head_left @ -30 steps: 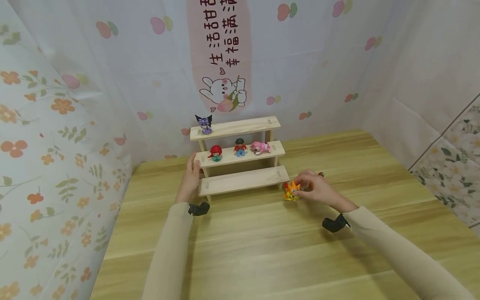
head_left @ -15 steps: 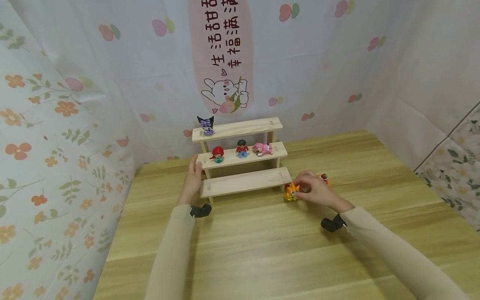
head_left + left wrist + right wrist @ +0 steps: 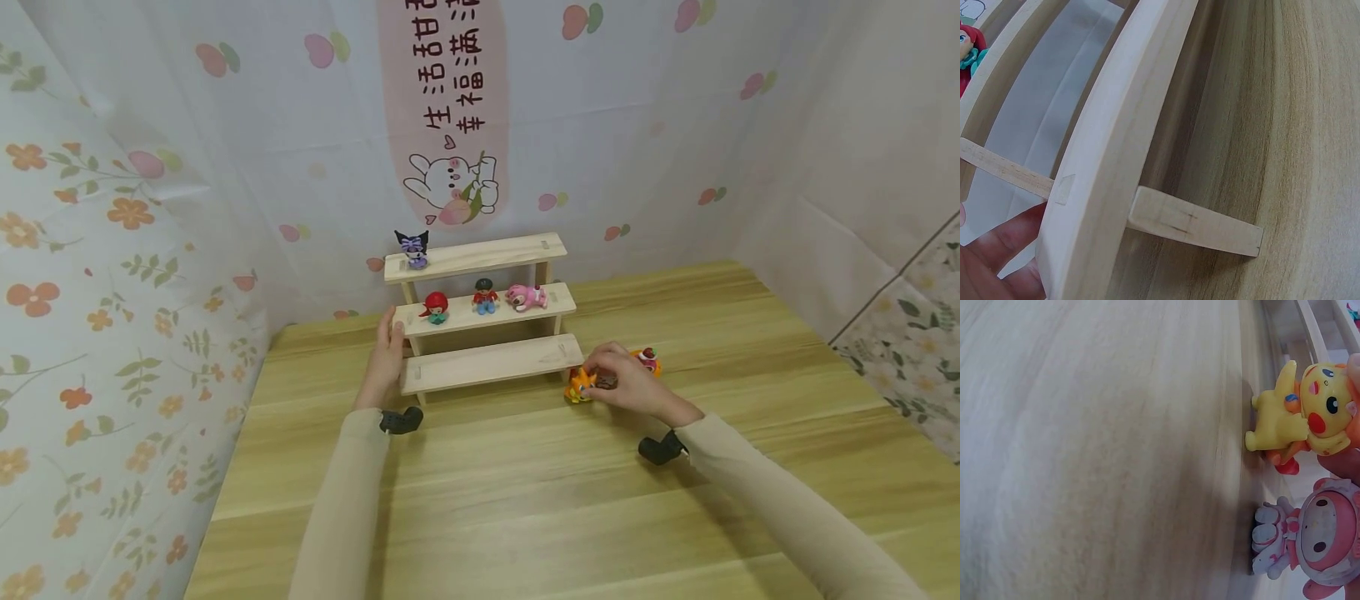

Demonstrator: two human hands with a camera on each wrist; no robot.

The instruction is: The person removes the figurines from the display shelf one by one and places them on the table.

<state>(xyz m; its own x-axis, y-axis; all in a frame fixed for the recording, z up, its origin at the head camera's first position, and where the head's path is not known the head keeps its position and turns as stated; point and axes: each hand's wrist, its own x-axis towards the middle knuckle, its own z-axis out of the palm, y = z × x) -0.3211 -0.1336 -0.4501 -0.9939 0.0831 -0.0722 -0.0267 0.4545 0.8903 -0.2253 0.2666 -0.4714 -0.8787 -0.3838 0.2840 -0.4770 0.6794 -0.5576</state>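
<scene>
A three-step wooden display shelf (image 3: 491, 362) stands against the back wall. My left hand (image 3: 384, 358) holds its left end by the middle step; in the left wrist view the fingers (image 3: 1013, 234) show behind a board. My right hand (image 3: 630, 383) pinches the head of a yellow figurine (image 3: 1282, 422) with an orange hood, by the lowest step's right end. Its feet are right at the tabletop. A pink-and-white hooded figurine (image 3: 1329, 531) stands beside it, hidden by the hand in the head view. Behind that hand sits a small orange toy with a red top (image 3: 648, 360).
On the top step sits a purple-and-black figurine (image 3: 413, 250). The middle step bears a red-haired figurine (image 3: 435, 307), a figurine in a red jacket (image 3: 485, 297) and a pink figurine lying down (image 3: 527, 297). A patterned cloth (image 3: 315, 125) hangs behind the wooden table (image 3: 480, 500).
The right hand has shifted slightly left with the yellow figurine, and more of the orange toy behind it shows. The left hand stays at the shelf. The head view has tilted a little.
</scene>
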